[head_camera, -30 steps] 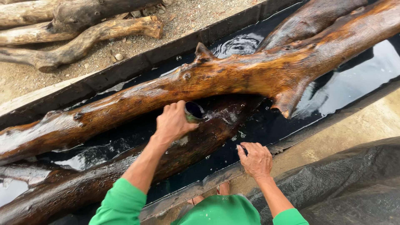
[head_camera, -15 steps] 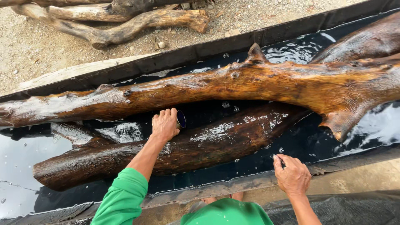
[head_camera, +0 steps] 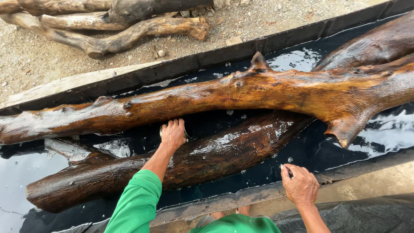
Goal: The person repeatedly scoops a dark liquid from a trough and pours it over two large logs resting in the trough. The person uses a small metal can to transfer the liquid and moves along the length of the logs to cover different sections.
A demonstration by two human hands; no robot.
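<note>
My left hand (head_camera: 173, 133) reaches into the gap between two wet logs and is closed on a small round container (head_camera: 163, 128) held low at the dark liquid. The long upper log (head_camera: 241, 92) is glossy orange-brown and runs across the trough. The darker lower log (head_camera: 189, 162) lies under my left forearm. My right hand (head_camera: 299, 185) rests on the near rim of the trough (head_camera: 241, 199), fingers spread, with nothing visible in it. Both sleeves are green.
The trough is lined with black sheet and holds dark liquid (head_camera: 13, 190). Dry logs (head_camera: 108, 36) lie on gravel ground (head_camera: 39, 60) beyond the far rim. A black tarp (head_camera: 366, 215) covers the ground at lower right.
The view has shifted left along the trough. My left hand has moved left and dipped lower between the logs. My right hand has stayed on the near rim.
</note>
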